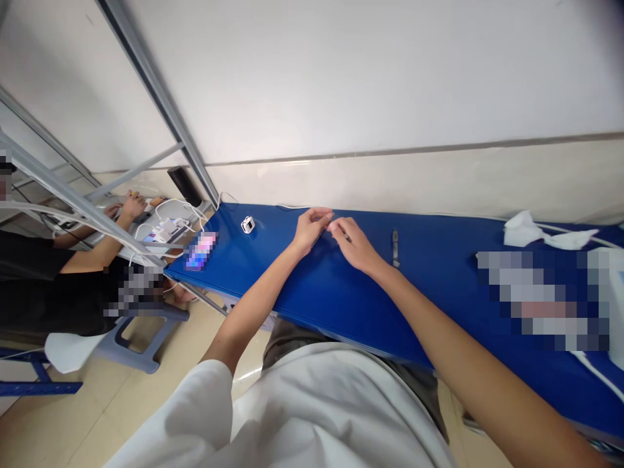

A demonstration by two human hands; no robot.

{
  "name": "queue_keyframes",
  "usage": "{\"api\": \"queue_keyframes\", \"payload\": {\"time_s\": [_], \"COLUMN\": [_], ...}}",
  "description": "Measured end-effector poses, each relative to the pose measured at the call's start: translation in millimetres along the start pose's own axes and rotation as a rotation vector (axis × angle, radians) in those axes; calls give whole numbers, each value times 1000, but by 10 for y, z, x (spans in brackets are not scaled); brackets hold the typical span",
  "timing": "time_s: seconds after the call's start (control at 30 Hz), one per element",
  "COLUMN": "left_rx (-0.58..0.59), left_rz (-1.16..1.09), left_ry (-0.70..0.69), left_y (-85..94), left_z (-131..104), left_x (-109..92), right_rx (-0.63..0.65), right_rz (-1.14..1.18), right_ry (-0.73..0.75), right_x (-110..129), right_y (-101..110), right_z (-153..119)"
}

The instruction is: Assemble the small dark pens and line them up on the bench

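Note:
Both of my hands are close together over the blue tabletop (253,257), fingertips nearly meeting. My left hand (312,229) has its thumb and fingers pressed together; whatever may be between them is too small to make out. In the curled fingers of my right hand (355,244), a small dark object (347,238) shows partly, the rest covered by the fingers. Just right of that hand lies a slim dark-grey object (395,248) with a narrow top end. Farther left sits a small white block with black markings (247,225).
A phone (201,251) lies at the table's left end. Crumpled white tissue (524,231) and a white cable (602,377) are on the right. A metal frame post (166,97) rises at left; beyond it a person sits near a grey plastic stool (141,335). A wall borders the back.

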State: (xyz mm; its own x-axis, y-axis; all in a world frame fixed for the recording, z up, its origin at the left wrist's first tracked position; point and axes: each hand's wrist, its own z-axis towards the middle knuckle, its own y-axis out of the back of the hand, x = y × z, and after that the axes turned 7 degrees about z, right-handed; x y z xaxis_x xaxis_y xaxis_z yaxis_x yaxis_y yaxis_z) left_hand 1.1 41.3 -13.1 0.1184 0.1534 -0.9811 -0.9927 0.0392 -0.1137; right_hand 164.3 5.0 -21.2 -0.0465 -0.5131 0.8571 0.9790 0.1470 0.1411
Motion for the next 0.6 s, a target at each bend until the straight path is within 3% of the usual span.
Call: {"api": "queue_keyframes", "payload": {"time_s": [0.2, 0.37, 0.6], "left_rx": [92, 149, 198], "left_rz": [90, 129, 173], "left_ry": [-50, -3, -10], "left_y": [-6, -35, -28], "left_z": [-35, -100, -77], "left_x": [-23, -78, 10], "right_rx": [242, 288, 304], "right_rz": [-345, -354, -340], "right_ry": [106, 94, 90], "right_x": [-60, 17, 2], "right_y": [5, 7, -1], "right_z": [-75, -84, -74]}}
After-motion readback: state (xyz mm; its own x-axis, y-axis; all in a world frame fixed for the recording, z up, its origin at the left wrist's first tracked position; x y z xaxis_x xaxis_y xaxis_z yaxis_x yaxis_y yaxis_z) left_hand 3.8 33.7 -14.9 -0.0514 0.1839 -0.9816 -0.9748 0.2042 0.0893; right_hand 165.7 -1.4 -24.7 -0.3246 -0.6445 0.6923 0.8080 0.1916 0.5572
